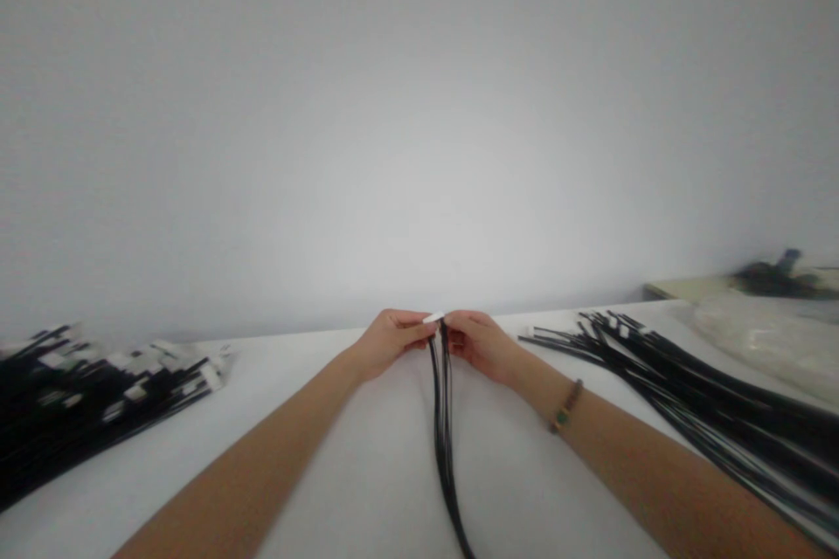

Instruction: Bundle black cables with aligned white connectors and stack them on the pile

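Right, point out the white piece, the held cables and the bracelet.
White piece (433, 317): head view, on the middle of its visible surface.
Held cables (442, 439): head view, on the black strands, about midway down their visible length.
Bracelet (566, 408): head view, on its visible band.

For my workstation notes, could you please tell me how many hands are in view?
2: the left hand pinching the white connector, and the right hand beside it, at the black wires. No others show.

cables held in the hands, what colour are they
The held cables are black, best seen in the head view.
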Demonstrator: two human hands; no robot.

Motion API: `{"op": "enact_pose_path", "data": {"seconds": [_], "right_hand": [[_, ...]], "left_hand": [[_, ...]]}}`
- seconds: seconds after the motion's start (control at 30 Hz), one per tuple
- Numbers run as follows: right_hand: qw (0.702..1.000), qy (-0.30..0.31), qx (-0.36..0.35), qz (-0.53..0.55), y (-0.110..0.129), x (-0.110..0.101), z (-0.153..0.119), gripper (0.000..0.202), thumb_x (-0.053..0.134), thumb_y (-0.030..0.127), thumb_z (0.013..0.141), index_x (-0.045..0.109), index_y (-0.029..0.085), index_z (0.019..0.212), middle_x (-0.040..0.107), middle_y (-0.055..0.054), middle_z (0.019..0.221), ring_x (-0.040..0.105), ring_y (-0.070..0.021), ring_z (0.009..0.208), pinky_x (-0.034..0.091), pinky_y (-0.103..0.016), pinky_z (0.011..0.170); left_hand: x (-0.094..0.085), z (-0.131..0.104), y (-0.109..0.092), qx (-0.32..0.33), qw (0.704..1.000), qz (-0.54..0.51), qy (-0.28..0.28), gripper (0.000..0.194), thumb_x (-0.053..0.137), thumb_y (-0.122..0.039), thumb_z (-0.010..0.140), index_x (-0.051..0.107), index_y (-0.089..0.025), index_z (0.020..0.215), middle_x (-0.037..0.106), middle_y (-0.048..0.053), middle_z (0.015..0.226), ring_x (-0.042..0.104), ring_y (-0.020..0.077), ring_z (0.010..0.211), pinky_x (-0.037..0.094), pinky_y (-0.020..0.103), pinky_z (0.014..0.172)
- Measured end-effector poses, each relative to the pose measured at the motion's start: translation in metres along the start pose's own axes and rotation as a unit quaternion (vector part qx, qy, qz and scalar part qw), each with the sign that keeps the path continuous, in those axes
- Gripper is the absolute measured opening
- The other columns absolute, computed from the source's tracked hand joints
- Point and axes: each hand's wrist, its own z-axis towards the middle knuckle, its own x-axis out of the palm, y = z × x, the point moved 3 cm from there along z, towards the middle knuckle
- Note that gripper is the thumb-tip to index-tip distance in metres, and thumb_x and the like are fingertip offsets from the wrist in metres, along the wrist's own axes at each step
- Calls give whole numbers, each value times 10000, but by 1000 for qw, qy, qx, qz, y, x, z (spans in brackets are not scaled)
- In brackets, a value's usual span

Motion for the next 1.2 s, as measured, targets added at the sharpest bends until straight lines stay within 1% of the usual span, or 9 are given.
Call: {"op": "enact_pose_path", "data": {"seconds": [0.17,0.33,0.47,0.63,0.73,0.83,1.0,1.13,1.2], "right_hand": [[1000,14,-13,-15,1,2,-2,163,621,279,660,599,118,670,580,-27,650,515,-98,602,378,-234,612],[999,12,2,-37,0,1,-2,218,618,316,663,618,109,734,607,-57,683,552,-131,645,402,-278,655],[999,18,1,-48,0,0,-2,177,651,267,634,622,106,701,615,-58,704,554,-119,636,403,-261,645],[999,29,19,-12,1,-1,-3,199,610,287,679,627,105,757,621,-65,705,563,-120,644,401,-255,639],[999,29,20,-16,2,-1,-3,188,624,277,667,625,106,744,624,-64,709,559,-112,631,396,-247,629],[999,31,14,-18,1,-1,-2,165,624,266,662,618,107,704,618,-54,685,551,-105,602,392,-242,609],[999,20,9,-26,1,-1,-2,147,615,249,653,600,102,645,592,-33,623,516,-87,536,374,-225,553],[998,14,15,-56,4,3,-3,133,607,225,633,575,106,585,520,7,495,450,-66,446,323,-205,475],[997,-1,15,-76,6,5,-3,136,594,212,626,553,112,544,485,19,453,422,-63,418,294,-204,448]], "left_hand": [[-2,0,2,-4,1000,2,-1,289,602,-304,667,643,-86,853,604,94,780,513,142,694,370,292,668],[-2,0,3,3,1000,-19,6,254,609,-283,664,645,-98,835,600,80,759,510,141,705,361,292,676],[-2,0,3,-2,1000,-11,7,254,608,-283,665,646,-97,834,602,78,753,490,122,668,349,269,635],[-1,0,1,0,1000,-7,6,256,602,-286,671,647,-100,841,597,72,763,471,108,655,335,253,615],[-1,0,1,-1,1000,-7,11,270,597,-286,676,645,-102,868,594,72,760,472,111,662,337,259,626],[-2,0,1,-4,1000,7,8,295,611,-291,660,646,-104,886,591,69,743,460,104,634,333,256,611],[-1,0,1,-7,999,34,9,286,624,-302,641,656,-113,853,574,45,692,414,81,574,302,231,552],[0,-2,0,-5,997,80,14,291,614,-337,640,659,-114,821,550,24,627,391,78,547,275,221,522],[0,-2,0,-1,995,102,12,293,613,-352,635,661,-108,789,538,18,600,384,78,537,268,221,516]]}}
